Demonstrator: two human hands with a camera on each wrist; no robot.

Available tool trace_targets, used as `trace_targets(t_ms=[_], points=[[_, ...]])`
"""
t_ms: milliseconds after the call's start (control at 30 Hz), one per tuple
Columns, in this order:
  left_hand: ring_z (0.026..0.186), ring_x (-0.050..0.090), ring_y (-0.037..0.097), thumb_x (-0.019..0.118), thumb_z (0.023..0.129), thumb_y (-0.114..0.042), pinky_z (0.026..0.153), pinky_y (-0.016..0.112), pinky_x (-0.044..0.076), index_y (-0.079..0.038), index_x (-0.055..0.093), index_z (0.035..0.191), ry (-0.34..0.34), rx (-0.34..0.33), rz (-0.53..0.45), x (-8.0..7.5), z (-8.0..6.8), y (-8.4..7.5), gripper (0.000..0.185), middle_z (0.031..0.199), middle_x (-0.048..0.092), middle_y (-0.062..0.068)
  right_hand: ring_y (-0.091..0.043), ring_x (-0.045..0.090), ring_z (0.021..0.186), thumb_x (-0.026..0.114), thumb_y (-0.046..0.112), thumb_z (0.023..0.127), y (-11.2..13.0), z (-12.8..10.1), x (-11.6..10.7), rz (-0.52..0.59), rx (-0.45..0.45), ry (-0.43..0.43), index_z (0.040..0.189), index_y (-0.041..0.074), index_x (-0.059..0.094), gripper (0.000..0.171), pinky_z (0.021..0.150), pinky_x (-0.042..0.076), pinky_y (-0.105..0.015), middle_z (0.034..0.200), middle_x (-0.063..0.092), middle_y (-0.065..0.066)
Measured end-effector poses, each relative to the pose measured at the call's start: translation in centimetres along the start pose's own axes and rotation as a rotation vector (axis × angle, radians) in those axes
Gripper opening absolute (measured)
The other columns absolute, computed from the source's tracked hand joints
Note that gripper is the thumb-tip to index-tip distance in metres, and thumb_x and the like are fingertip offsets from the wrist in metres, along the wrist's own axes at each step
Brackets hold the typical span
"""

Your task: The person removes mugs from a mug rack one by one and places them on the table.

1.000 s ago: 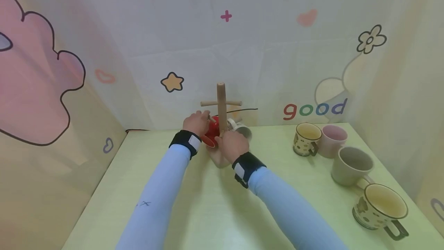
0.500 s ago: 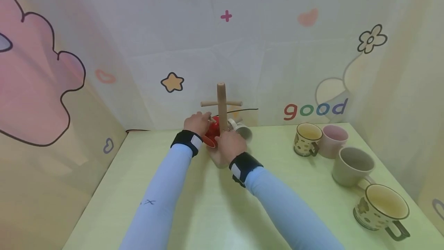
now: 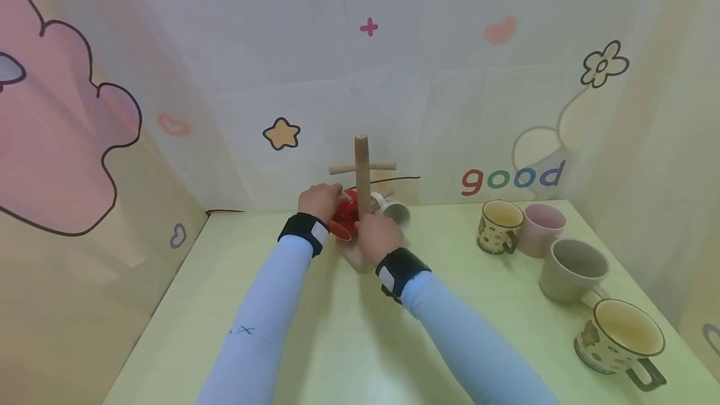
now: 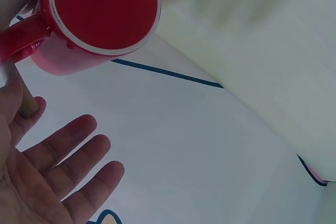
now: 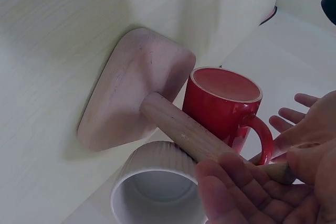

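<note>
A wooden mug tree (image 3: 362, 170) stands at the back of the table. On its left side a red mug (image 4: 105, 11) hangs by its handle from a lower peg (image 4: 28, 104). My left hand (image 3: 319, 200) pinches that peg's end between thumb and index finger, the other fingers held out straight. Low on the post (image 5: 181, 127), my right hand (image 3: 379, 234) holds on with curled fingers. A white ribbed mug (image 5: 152, 156) hangs on the right side, its mouth facing outward. In the head view my right hand covers part of the tree's base (image 5: 131, 85).
Along the table's right side stand a small patterned mug (image 3: 497, 230), a pink mug (image 3: 540, 230), a grey mug (image 3: 570, 270) and a larger patterned mug (image 3: 615, 339). A printed cloth wall (image 3: 315, 80) rises directly behind the mug tree.
The head view has shifted very slightly. Both hands keep their places at the mug tree, and the hanging mugs look the same.
</note>
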State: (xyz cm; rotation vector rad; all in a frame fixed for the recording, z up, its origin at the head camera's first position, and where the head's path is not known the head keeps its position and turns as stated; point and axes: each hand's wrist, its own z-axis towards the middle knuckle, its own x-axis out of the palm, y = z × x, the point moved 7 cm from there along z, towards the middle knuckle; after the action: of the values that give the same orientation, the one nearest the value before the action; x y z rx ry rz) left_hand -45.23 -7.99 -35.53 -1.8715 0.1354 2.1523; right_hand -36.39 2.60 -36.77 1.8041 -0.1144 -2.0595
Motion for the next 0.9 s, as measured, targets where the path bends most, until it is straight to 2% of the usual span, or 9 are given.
trace_targets(t_ms=[67, 133, 200, 267, 333, 467, 667, 900], points=[[0.083, 0.066, 0.025, 0.058, 0.102, -0.026, 0.079, 0.037, 0.058, -0.011, 0.067, 0.125, 0.011, -0.009, 0.004, 0.1, 0.0, 0.1, 0.029, 0.097, 0.072, 0.010, -0.025, 0.063, 0.074, 0.074, 0.051, 0.083, -0.1, 0.0, -0.1, 0.008, -0.010, -0.004, 0.113, 0.006, 0.060, 0.055, 0.074, 0.058, -0.040, 0.088, 0.067, -0.008], [0.084, 0.066, 0.025, 0.058, 0.102, -0.026, 0.080, 0.038, 0.058, -0.011, 0.067, 0.125, 0.010, -0.009, 0.019, 0.2, -0.1, 0.2, 0.029, 0.097, 0.073, 0.010, -0.025, 0.064, 0.078, 0.072, 0.045, 0.088, -0.1, 0.2, -0.1, -0.025, -0.016, 0.007, 0.116, 0.005, 0.061, 0.049, 0.077, 0.058, -0.041, 0.094, 0.068, -0.009], [0.085, 0.067, 0.026, 0.058, 0.102, -0.027, 0.080, 0.038, 0.058, -0.010, 0.067, 0.124, 0.002, -0.005, 0.030, 0.2, -0.2, 0.3, 0.029, 0.098, 0.073, 0.011, -0.025, 0.065, 0.079, 0.069, 0.037, 0.094, -0.2, 0.4, -0.1, -0.082, -0.026, 0.020, 0.114, 0.005, 0.064, 0.038, 0.077, 0.058, -0.041, 0.093, 0.069, -0.010], [0.085, 0.067, 0.026, 0.059, 0.101, -0.028, 0.080, 0.039, 0.058, -0.010, 0.067, 0.123, -0.007, 0.000, 0.038, 0.2, -0.3, 0.5, 0.029, 0.099, 0.073, 0.011, -0.025, 0.065, 0.075, 0.063, 0.028, 0.099, -0.4, 0.6, -0.1, -0.147, -0.030, 0.037, 0.104, 0.005, 0.068, 0.024, 0.072, 0.059, -0.040, 0.085, 0.068, -0.009], [0.085, 0.067, 0.026, 0.059, 0.101, -0.028, 0.081, 0.039, 0.058, -0.009, 0.067, 0.122, -0.011, 0.000, 0.035, 0.1, -0.6, 0.5, 0.030, 0.100, 0.073, 0.011, -0.025, 0.065, 0.072, 0.061, 0.022, 0.100, -0.4, 0.6, -0.2, -0.186, -0.046, 0.040, 0.099, 0.006, 0.070, 0.018, 0.067, 0.059, -0.039, 0.077, 0.066, -0.008], [0.084, 0.067, 0.025, 0.059, 0.102, -0.025, 0.079, 0.038, 0.059, -0.007, 0.067, 0.121, -0.019, 0.002, 0.025, -0.2, -1.2, 0.4, 0.028, 0.097, 0.072, 0.011, -0.025, 0.063, 0.067, 0.061, 0.019, 0.100, -0.8, 0.5, -0.2, -0.177, -0.035, 0.053, 0.097, 0.008, 0.069, 0.014, 0.061, 0.058, -0.041, 0.073, 0.064, -0.008], [0.079, 0.065, 0.025, 0.057, 0.102, -0.023, 0.073, 0.036, 0.059, -0.005, 0.067, 0.113, -0.040, 0.006, 0.036, -0.4, -1.9, 0.3, 0.023, 0.090, 0.071, 0.011, -0.025, 0.063, 0.071, 0.065, 0.019, 0.097, -1.6, 0.4, -0.3, -0.141, -0.002, 0.080, 0.095, 0.011, 0.069, 0.010, 0.060, 0.057, -0.041, 0.075, 0.064, -0.006], [0.075, 0.063, 0.025, 0.057, 0.102, -0.027, 0.068, 0.033, 0.057, -0.005, 0.065, 0.108, -0.029, 0.010, 0.012, -0.1, -2.6, 0.1, 0.024, 0.084, 0.069, 0.011, -0.024, 0.060, 0.062, 0.060, 0.021, 0.099, -2.8, 0.2, -0.6, -0.140, 0.055, 0.081, 0.086, 0.011, 0.070, 0.019, 0.052, 0.053, -0.038, 0.062, 0.057, -0.004]])
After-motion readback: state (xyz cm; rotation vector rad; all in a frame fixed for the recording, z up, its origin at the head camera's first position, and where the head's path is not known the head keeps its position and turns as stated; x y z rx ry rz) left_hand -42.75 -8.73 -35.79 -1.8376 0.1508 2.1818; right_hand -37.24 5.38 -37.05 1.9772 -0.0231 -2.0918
